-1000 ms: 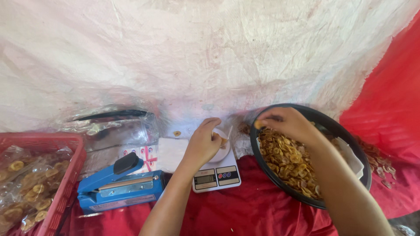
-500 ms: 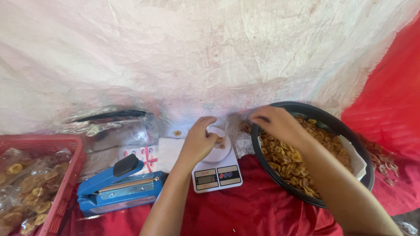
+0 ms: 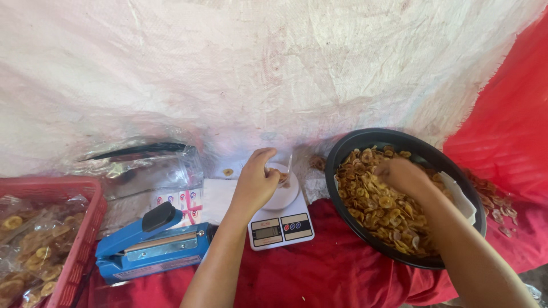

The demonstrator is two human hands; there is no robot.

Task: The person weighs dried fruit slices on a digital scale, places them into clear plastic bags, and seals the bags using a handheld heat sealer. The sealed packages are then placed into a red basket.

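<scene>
Your left hand [image 3: 257,185] rests at the small white digital kitchen scale [image 3: 281,219], fingers curled around the mouth of a clear plastic bag [image 3: 283,174] that stands on the round weighing plate. The fingers are closed on the bag's rim, holding it open; a few fried chips show inside, so the bag looks only partly filled and weighing is, by my reading, not finished.

Your right hand [image 3: 402,175] is down in the big round black pan [image 3: 365,142] of golden banana chips [image 3: 377,205], just right of the scale. Its fingers are bent into the heap and blurred, so I cannot tell whether they have closed on a handful or lie loose on the chips.

Filled clear packets of chips [image 3: 28,251] already lie in the red plastic crate [image 3: 85,228] at the far left, so some packets are done. The blue impulse heat sealer [image 3: 148,245] sits on the red cloth-covered counter [image 3: 331,279] between crate and scale, its arm raised and nothing in it: the bag on the scale is not yet sealed. A stack of empty clear bags [image 3: 142,171] lies behind the sealer, and the pan holds plenty of chips, so much looks left to pack.
</scene>
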